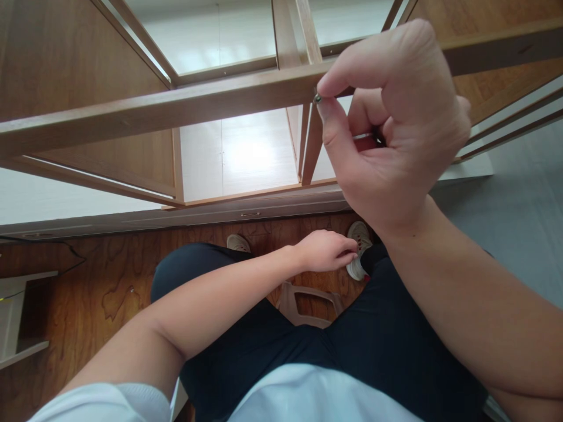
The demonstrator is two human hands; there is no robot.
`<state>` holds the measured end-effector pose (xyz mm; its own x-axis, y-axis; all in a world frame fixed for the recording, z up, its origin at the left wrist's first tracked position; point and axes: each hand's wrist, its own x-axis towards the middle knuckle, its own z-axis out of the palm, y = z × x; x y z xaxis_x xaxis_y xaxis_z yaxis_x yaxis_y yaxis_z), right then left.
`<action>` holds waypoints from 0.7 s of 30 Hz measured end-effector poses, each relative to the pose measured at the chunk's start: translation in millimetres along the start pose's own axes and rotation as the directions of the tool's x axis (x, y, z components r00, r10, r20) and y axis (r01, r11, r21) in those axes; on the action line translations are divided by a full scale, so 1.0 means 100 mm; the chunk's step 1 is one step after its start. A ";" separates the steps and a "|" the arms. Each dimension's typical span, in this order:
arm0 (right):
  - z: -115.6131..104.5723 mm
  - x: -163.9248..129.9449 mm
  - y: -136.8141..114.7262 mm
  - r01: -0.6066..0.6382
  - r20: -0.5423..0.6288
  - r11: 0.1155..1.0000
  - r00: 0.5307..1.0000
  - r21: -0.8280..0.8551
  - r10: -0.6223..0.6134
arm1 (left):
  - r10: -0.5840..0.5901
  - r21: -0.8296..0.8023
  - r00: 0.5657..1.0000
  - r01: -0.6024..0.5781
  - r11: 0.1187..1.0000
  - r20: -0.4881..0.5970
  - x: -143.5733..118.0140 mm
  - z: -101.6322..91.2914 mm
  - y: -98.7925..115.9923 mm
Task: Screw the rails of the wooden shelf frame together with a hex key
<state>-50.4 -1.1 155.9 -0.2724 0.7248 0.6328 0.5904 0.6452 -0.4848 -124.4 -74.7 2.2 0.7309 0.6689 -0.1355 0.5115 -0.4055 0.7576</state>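
Below, brown wood-grain floor (109, 281) — pale wall (519, 199)

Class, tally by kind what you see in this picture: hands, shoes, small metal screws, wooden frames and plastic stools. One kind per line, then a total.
Hands: 2, left hand and right hand
Shoes: 2, and
Small metal screw: 1
Wooden frame: 1
Plastic stool: 1
Total: 7
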 end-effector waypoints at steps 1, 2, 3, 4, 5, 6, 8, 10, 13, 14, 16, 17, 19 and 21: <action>0.00 -0.01 0.00 -0.007 -0.001 1.000 1.000 -0.003 0.007 | 0.001 0.002 1.000 -0.001 1.000 -0.001 0.00 0.00 0.00; 0.00 -0.01 0.00 -0.013 0.004 1.000 1.000 0.000 0.013 | 0.000 0.005 1.000 0.000 1.000 -0.001 0.00 0.00 0.01; 0.00 -0.01 0.00 -0.015 0.010 1.000 1.000 0.009 0.015 | -0.001 0.006 1.000 0.001 1.000 0.001 0.00 -0.01 0.01; 0.00 -0.02 0.00 -0.013 0.014 1.000 1.000 0.020 0.012 | -0.003 0.008 1.000 0.003 1.000 0.003 0.00 -0.01 0.01; -0.01 -0.02 0.00 -0.006 0.019 1.000 1.000 0.029 0.005 | -0.007 0.008 1.000 0.007 1.000 0.005 0.00 -0.01 0.01; -0.01 -0.01 0.00 0.005 0.024 0.999 1.000 0.035 -0.006 | -0.009 0.008 1.000 0.009 1.000 0.005 0.01 -0.01 0.01; -0.02 -0.01 0.01 0.041 0.034 0.998 0.999 0.041 -0.043 | -0.006 0.004 1.000 0.006 1.000 0.001 0.01 -0.01 0.02; -0.02 0.00 0.02 0.093 0.029 0.995 0.995 0.045 -0.094 | -0.001 -0.003 1.000 0.001 1.000 -0.002 0.01 -0.01 0.02; 0.00 0.01 0.04 0.177 -0.035 0.983 0.984 0.046 -0.175 | 0.000 0.000 1.000 0.000 1.000 0.000 0.02 -0.01 0.02; 0.01 0.00 0.05 0.205 -0.067 0.978 0.977 0.045 -0.202 | -0.001 0.005 1.000 0.001 1.000 0.002 0.02 -0.01 0.02; 0.05 0.01 0.07 0.258 -0.127 0.965 0.960 0.047 -0.251 | -0.002 0.013 1.000 0.002 1.000 0.004 0.01 -0.01 0.02; 0.06 0.01 0.08 0.283 -0.148 0.958 0.950 0.050 -0.273 | -0.002 0.015 1.000 0.002 1.000 0.004 0.01 -0.01 0.02; 0.08 0.02 0.10 0.323 -0.170 0.945 0.935 0.056 -0.310 | -0.003 0.013 1.000 0.003 1.000 0.004 0.01 -0.01 0.02; 0.10 0.03 0.12 0.342 -0.184 0.938 0.927 0.057 -0.327 | -0.005 0.009 1.000 0.005 1.000 0.005 0.01 -0.01 0.02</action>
<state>-51.6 11.3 146.3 -0.3054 0.4164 0.8564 0.4172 0.8669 -0.2727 -123.2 -74.1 3.9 0.7306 0.6678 -0.1426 0.5194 -0.4080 0.7508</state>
